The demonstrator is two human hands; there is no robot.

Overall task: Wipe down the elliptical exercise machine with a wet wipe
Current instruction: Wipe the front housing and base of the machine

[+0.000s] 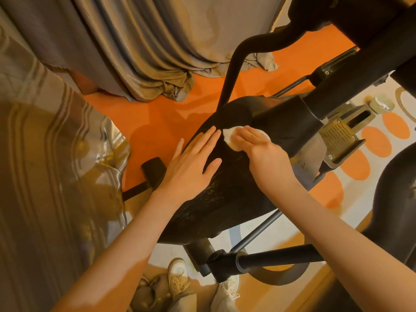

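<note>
Right hand (262, 152) presses wet wipe (229, 136) on elliptical housing (225, 190); left hand (191, 163) flat beside.

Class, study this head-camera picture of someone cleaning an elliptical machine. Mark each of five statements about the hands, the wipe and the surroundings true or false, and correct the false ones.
1. The right hand presses the white wipe onto the black housing. True.
2. The left hand holds a spray bottle. False: it lies flat on the housing, fingers straight, holding nothing.
3. The floor beside the machine is orange. True.
4. The wipe lies on the pedal. False: it is on the housing, under the right hand.
5. The person is barefoot. False: pale shoes show below.
</note>
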